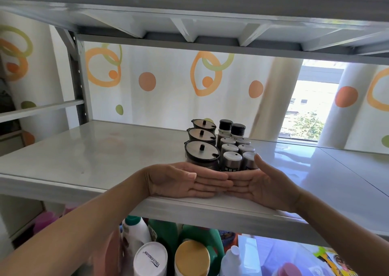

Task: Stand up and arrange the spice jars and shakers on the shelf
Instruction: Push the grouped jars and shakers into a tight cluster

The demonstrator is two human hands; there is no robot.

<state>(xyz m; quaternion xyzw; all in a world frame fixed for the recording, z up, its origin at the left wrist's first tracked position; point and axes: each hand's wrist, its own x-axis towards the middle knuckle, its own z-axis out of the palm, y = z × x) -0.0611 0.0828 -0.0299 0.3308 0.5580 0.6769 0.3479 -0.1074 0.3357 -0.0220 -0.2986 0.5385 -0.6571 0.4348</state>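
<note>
On the pale grey metal shelf [105,155], mid-frame, the upright cluster of black-lidded spice jars [201,149] and steel shakers [233,155] wants an even, gentle push from the flat, open, empty left hand [181,181] and right hand [259,183], fingertips meeting, to avoid tipping.

Glossy grey shelf [105,149]; brushed-metal shakers [231,160] and black plastic-rimmed jar lids [202,152].

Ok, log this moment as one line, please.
left hand open | right hand open | palms behind upright jars and shakers | grouped on shelf | nothing gripped
</note>
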